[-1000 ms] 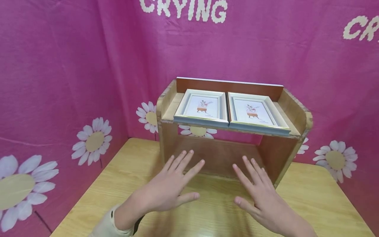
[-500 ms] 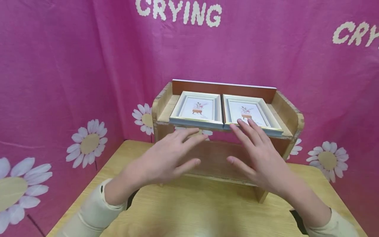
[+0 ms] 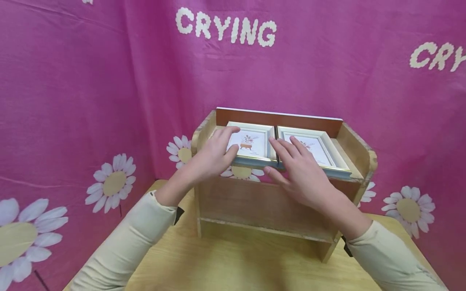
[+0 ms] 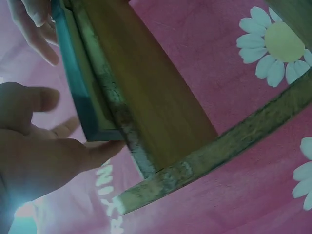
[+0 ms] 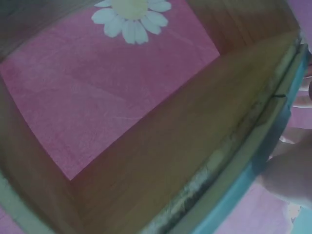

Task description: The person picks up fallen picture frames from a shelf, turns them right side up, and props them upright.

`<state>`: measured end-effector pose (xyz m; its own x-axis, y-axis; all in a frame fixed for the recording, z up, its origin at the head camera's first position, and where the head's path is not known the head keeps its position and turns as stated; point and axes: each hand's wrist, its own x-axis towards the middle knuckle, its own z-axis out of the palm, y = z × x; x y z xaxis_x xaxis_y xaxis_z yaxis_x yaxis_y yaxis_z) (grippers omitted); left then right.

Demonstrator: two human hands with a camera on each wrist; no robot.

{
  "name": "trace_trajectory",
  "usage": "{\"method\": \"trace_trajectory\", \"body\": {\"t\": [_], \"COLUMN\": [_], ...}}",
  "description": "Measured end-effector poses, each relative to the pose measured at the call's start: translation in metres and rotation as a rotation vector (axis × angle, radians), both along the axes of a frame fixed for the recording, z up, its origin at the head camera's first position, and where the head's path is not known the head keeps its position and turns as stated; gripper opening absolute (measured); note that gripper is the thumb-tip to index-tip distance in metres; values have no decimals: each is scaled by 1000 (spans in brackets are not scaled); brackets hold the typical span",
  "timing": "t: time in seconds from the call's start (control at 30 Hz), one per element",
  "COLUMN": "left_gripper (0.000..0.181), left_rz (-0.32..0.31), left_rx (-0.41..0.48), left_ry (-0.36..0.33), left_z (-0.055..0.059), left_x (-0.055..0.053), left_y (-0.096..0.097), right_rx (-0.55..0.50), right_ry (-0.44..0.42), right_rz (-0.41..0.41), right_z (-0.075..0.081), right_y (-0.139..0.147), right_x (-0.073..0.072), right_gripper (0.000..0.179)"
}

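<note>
Two white picture frames with gold-trimmed front edges lie flat side by side on top of a small wooden shelf. Over the outer edge of the left picture frame hovers my left hand, its fingers loosely bent and thumb apart from them. In the left wrist view, a finger reaches past the end of the frame's blue-grey side. My right hand extends its fingers over the near left part of the right picture frame, thumb by the seam's front. It hides part of that frame's printed plant picture.
The shelf has raised side panels and a red-brown back board. It stands on a light wooden table. A pink curtain with daisies and white lettering hangs behind and to the left.
Both hands have risen from in front of the shelf and moved forward to the picture frames. The left hand's spread fingers have bent. The head view has shifted slightly; the frames lie as before.
</note>
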<state>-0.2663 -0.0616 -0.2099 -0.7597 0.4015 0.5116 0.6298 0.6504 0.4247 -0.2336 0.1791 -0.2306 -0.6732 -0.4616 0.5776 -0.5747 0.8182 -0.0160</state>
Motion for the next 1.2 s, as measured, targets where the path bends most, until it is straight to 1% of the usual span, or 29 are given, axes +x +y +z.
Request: {"method": "trace_trajectory", "body": {"t": [0.07, 0.17, 0.37, 0.47, 0.53, 0.63, 0.7, 0.8, 0.9, 1.07, 1.2], "left_gripper": [46, 48, 54, 55, 54, 55, 55, 55, 53, 49, 46], "left_rz": [34, 73, 124, 144, 152, 142, 128, 95, 52, -6, -16], "left_rx": [29, 61, 133, 176, 203, 263, 318, 405, 481, 578, 628], "left_ry": [-40, -90, -213, -249, -261, -270, -276, -269, -240, -160, -93], "left_z": [1, 2, 5, 6, 6, 4, 2, -2, -7, -13, -18], "left_x": [-8, -14, -15, -15, -16, -19, -20, -20, -20, -19, -15], "left_y": [1, 1, 1, 1, 1, 1, 2, 1, 1, 2, 5], "right_rx": [10, 17, 34, 31, 25, 20, 18, 14, 11, -1, 1], "right_ry": [-3, 3, -12, -39, -57, -70, -71, -60, -61, -105, -146], "right_rz": [-26, -54, -97, -114, -119, -124, -123, -114, -103, -106, -126], "right_z": [0, 1, 4, 7, 8, 8, 7, 8, 9, 12, 14], "right_y": [-2, -6, -11, -11, -11, -9, -7, -6, -6, -7, -7], "right_x": [-4, -8, -10, -11, -12, -12, -13, -13, -14, -12, -10], "right_gripper": [70, 69, 69, 71, 73, 76, 77, 79, 81, 83, 86]}}
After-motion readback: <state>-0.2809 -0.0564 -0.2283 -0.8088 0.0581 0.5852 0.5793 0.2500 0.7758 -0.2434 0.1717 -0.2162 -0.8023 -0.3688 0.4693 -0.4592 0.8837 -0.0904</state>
